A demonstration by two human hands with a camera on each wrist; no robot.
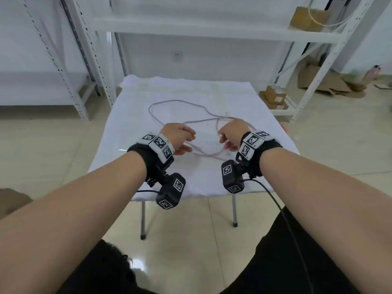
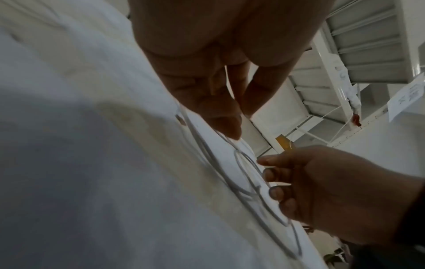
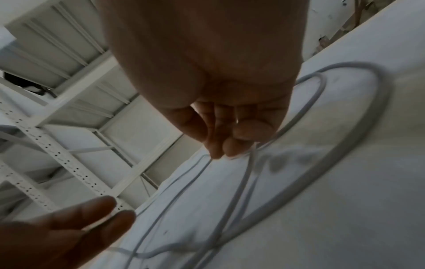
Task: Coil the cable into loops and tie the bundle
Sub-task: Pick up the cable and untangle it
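Note:
A thin grey cable (image 1: 176,101) lies in loose, uneven loops on the white cloth of a small table (image 1: 191,179). My left hand (image 1: 186,137) hovers over the near left part of the loops and pinches a strand between its fingers (image 3: 108,216). My right hand (image 1: 224,141) is a hand's width to the right, fingers curled round another strand of the cable (image 2: 247,158). In the right wrist view its fingertips (image 3: 227,149) hold the cable (image 3: 354,63) just above the cloth. Between the two hands a slack strand sags onto the table.
White metal shelving (image 1: 212,30) stands behind the table and on both sides. Cardboard boxes (image 1: 275,98) sit on the low shelf at the right, more lie on the tiled floor beyond. The table's metal legs (image 1: 143,219) show near my knees.

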